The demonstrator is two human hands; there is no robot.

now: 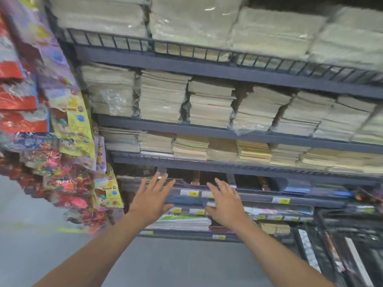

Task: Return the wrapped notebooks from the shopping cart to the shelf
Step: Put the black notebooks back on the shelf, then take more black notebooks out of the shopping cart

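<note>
Both my arms reach forward toward a dark metal shelf unit (207, 131). My left hand (152, 196) is open with fingers spread, just in front of the lower shelf edge. My right hand (224, 201) is also open and empty, fingers apart, at the same height. Stacks of plastic-wrapped notebooks (211, 104) fill the upper shelves. More wrapped notebooks (180, 221) lie on a low shelf right under my hands. The black wire shopping cart (339, 245) stands at the lower right with flat wrapped items in it. The frame is motion-blurred.
Colourful packets (72, 125) hang on a rack at the left, close to the shelf's end. Yellow price tags (280, 200) line the lower shelf edges. Grey floor (176, 262) lies between me and the shelf.
</note>
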